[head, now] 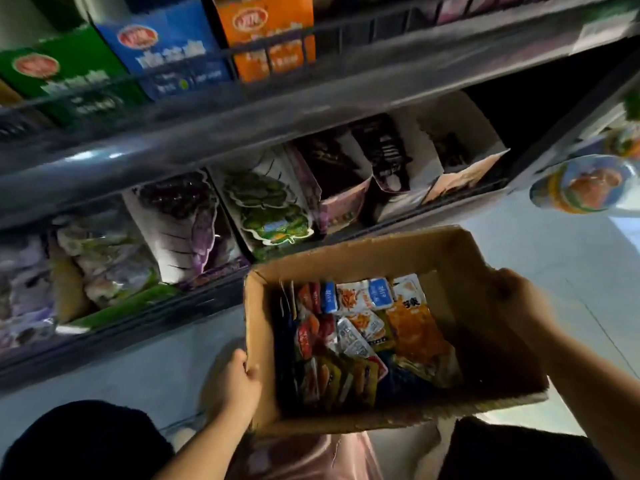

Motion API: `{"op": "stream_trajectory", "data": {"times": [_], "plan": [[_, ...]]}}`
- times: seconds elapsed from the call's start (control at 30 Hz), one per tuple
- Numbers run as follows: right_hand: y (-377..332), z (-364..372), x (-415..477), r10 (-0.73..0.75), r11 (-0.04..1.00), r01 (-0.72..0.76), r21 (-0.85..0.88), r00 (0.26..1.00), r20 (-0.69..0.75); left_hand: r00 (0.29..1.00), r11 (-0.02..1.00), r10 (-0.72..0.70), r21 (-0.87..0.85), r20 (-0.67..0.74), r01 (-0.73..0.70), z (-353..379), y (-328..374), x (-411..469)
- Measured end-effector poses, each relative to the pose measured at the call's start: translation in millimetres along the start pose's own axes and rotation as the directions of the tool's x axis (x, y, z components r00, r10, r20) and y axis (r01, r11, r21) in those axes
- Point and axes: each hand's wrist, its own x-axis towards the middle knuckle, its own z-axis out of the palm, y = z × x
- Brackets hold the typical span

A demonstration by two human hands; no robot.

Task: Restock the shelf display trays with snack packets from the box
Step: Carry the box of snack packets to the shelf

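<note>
head view: the box [363, 258] sits low in front of the lower shelf [214, 133], open at the top. the left hand [239, 379] grips its left wall with fingers curled over the rim. the right hand [516, 296] holds the far right corner, fingers wrapped round the cardboard and partly hidden. cannot tell if the base rests on the knees or hangs over the floor [536, 244]. the snack packets [363, 334] lie in a loose heap on the box bottom, left and middle. the right part is bare cardboard. the display trays [346, 199] stand in a row on the lower shelf just beyond the box, and the right ones look low on stock.

step in hand looks like placing the box by the shelf. keep it level with both hands so the heap does not slide. set it down near the emptier trays to free a hand, then sort packets by colour to the matching tray.

writing: the green, blue and orange cartons [166, 53] on the upper shelf carry a red oval logo, its text too blurred to read. the big orange packet has bold characters, not legible. the tray fronts show pictures only.
</note>
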Motion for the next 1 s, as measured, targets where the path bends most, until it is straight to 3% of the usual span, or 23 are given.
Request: {"op": "stream_trajectory", "data": {"times": [0.2, 0.37, 0.53, 0.67, 0.8, 1.0], "plan": [[-9.8, 56.9, 25.2, -0.003, 1.000, 0.004, -0.014, 0.996, 0.085, 0.994, 0.996, -0.094, 0.011, 0.062, 0.093, 36.5, -19.3, 33.5], [-7.1, 93.6, 37.2, 0.112, 0.994, -0.112, 0.010, 0.993, 0.029, 0.986, 0.990, -0.133, 0.054, 0.104, 0.127, 49.9, -22.7, 43.1], [-12.7, 99.8, 50.3, 0.099, 0.994, -0.099, 0.046, 0.995, -0.004, 0.994, 0.992, -0.099, -0.077, -0.036, 0.096, 52.2, -19.5, 60.1], [-15.4, 110.0, 53.8, 0.073, 0.997, -0.073, -0.003, 0.997, 0.021, 0.990, 0.997, -0.065, -0.057, -0.122, 0.058, 44.5, -18.6, 71.2], [-26.8, 119.3, 52.1, 0.038, 0.996, -0.028, -0.080, 0.992, 0.121, 0.979, 0.989, -0.141, -0.057, -0.145, 0.134, 34.8, -25.0, 69.3], [-52.1, 143.2, 31.5, 0.000, 0.985, 0.040, -0.165, 0.971, 0.238, 0.949, 0.945, -0.269, -0.234, -0.166, 0.227, 9.3, -42.9, 69.9]]}}
